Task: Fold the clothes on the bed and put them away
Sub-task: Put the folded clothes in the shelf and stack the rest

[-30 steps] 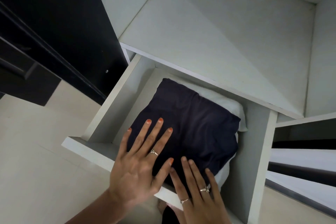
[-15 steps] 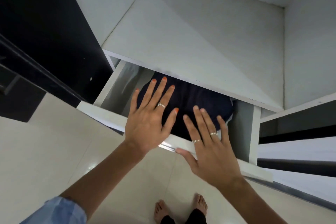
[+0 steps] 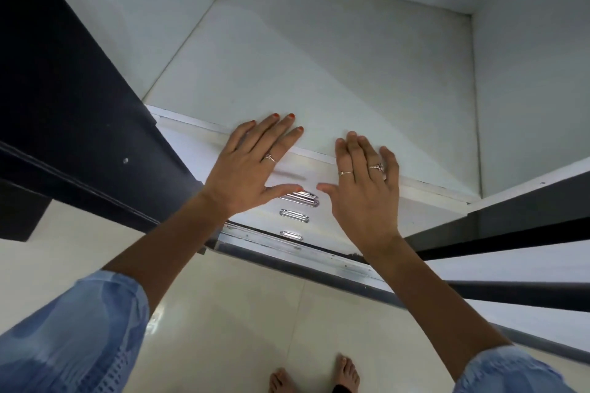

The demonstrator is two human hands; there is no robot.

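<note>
**Drawer shut, clothes out of sight**

Both hands lie flat against the top drawer (image 3: 319, 169) of a white wardrobe unit, fingers straight and spread, holding nothing. The left hand (image 3: 255, 166) has its fingertips over the drawer's upper edge, its thumb just above the top handle (image 3: 300, 198). The right hand (image 3: 364, 179) sits just beside it, thumb pointing toward the left thumb, fingertips likewise over the edge and onto the shelf (image 3: 319, 57) above.

The drawer front looks flush with the unit, so I judge it closed or within a last press of closing. No clothes show anywhere: whatever went in is hidden behind the front panel, directly under and beyond the palms. Two more handles (image 3: 294, 216) sit lower, on drawers that also look shut.

As to progress, the putting-away of one batch seems finished. Whether more clothes wait on the bed cannot be told, since the bed is not in view. What likely remains is lifting the hands off, and returning for any garments left.

Bare feet (image 3: 346, 372) stand on the tiled floor (image 3: 223, 313) below, well apart from the drawer.
</note>
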